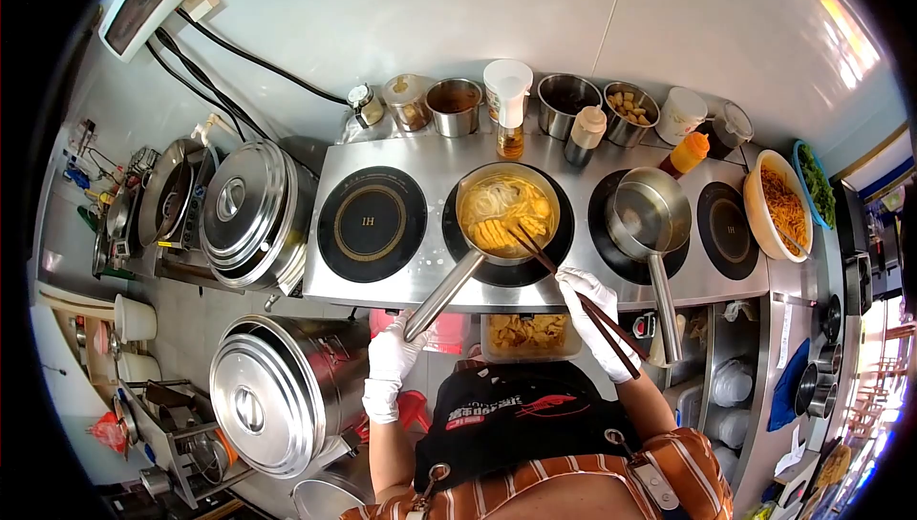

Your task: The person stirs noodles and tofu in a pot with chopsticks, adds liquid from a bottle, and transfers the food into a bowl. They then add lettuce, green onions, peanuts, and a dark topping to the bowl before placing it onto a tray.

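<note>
One saucepan, steel, on the second burner from the left of a steel tabletop; contents, pale liquid and yellow noodles. One left hand, white-gloved, closed around the end of the saucepan's long handle. One right hand, white-gloved, fingers closed on a pair of dark chopsticks, their tips in the noodles, their rear ends slanting past the wrist. One second saucepan, steel, clear liquid inside, on the next burner to the right, handle jutting over the front edge. Along the back: a spray bottle with amber liquid, a squeeze bottle with pale cap, an orange-capped bottle, and a metal pot of tan cubes. At the right end: a bowl of orange shreds, beside a blue basket of greens. Below the front edge: a container of yellowish pieces.
</note>
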`<state>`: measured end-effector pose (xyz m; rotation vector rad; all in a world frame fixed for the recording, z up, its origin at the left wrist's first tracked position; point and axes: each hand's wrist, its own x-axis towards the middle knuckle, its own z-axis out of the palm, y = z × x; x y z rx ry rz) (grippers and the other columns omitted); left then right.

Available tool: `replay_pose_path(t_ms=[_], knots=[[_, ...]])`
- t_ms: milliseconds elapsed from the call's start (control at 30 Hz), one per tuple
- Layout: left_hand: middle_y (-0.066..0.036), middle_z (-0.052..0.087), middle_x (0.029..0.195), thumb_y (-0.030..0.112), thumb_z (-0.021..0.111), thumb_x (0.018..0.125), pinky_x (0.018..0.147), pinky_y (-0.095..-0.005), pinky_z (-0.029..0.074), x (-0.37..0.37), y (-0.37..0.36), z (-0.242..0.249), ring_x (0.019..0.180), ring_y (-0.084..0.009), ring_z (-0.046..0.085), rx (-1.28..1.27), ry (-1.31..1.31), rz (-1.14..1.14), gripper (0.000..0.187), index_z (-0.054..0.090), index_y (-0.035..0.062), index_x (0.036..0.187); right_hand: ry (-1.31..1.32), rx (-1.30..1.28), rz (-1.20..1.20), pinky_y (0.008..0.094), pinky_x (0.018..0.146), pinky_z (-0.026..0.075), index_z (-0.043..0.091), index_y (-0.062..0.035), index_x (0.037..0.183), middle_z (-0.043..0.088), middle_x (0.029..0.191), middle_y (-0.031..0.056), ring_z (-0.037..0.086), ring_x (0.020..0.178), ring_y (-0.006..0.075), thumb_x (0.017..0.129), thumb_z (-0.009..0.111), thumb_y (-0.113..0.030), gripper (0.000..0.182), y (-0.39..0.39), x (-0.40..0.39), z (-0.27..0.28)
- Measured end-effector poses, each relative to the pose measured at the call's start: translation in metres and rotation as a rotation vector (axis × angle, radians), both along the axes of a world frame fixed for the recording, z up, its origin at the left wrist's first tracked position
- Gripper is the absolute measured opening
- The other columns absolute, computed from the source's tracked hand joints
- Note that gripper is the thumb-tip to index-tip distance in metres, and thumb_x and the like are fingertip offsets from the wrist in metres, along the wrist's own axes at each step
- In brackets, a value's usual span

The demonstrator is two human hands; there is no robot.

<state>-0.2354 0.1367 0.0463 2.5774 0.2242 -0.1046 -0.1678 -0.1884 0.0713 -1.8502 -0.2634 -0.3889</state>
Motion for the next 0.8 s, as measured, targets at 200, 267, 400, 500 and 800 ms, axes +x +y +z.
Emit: replay_pose_path(t_ms=[200, 267, 400, 500, 800], knots=[[-0.02, 0.069, 0.086, 0.033, 0.075, 0.077, 0.07, -0.0352, 0.055, 0.0, 0.001, -0.001, 0.08, -0.0302, 0.069, -0.021, 0.016, 0.001, 0.058, 0.059, -0.0002, 0.121, 0.105, -0.096, -0.041, 0.0265, 0.079, 0.054, 0.069, 0.0007, 0.096, 0.07, 0.093, 0.0128, 0.068, 0.083, 0.0188, 0.083, 0.067, 0.001, 0.013, -0.002, -0.007, 0.026], [-0.02, 0.069, 0.086, 0.033, 0.075, 0.077, 0.07, -0.0351, 0.055, 0.0, 0.001, 0.002, 0.079, -0.0302, 0.069, -0.008, 0.017, -0.004, 0.058, 0.059, 0.0, 0.122, 0.024, -0.023, -0.08, 0.0272, 0.083, 0.053, 0.069, 0.0008, 0.095, 0.07, 0.095, 0.0127, 0.068, 0.089, 0.0194, 0.083, 0.066, 0.0, 0.012, -0.01, -0.003, 0.021], [-0.019, 0.069, 0.085, 0.035, 0.075, 0.077, 0.069, -0.035, 0.055, 0.0, 0.001, -0.003, 0.079, -0.0303, 0.069, -0.004, -0.028, -0.012, 0.059, 0.059, 0.0009, 0.122, 0.087, -0.085, -0.143, 0.0277, 0.078, 0.052, 0.068, 0.0003, 0.093, 0.069, 0.092, 0.0113, 0.067, 0.086, 0.018, 0.087, 0.065, -0.003, 0.008, -0.016, 0.01, 0.032], [-0.019, 0.069, 0.085, 0.036, 0.075, 0.077, 0.069, -0.0351, 0.055, 0.0, 0.0, 0.001, 0.079, -0.0304, 0.069, -0.016, -0.016, -0.016, 0.059, 0.059, 0.0011, 0.122, 0.162, -0.001, -0.082, 0.0249, 0.073, 0.051, 0.067, -0.0003, 0.09, 0.068, 0.087, 0.0067, 0.065, 0.081, 0.0129, 0.089, 0.063, -0.003, 0.005, -0.018, 0.013, 0.032], [-0.018, 0.069, 0.087, 0.034, 0.074, 0.078, 0.07, -0.0344, 0.054, -0.001, -0.001, 0.002, 0.08, -0.0294, 0.069, -0.024, 0.007, 0.004, 0.058, 0.058, 0.0015, 0.123, 0.064, -0.111, -0.038, 0.026, 0.062, 0.048, 0.065, 0.0043, 0.083, 0.064, 0.07, 0.0085, 0.062, 0.066, 0.0153, 0.089, 0.062, -0.004, 0.011, -0.028, 0.063, 0.06]])
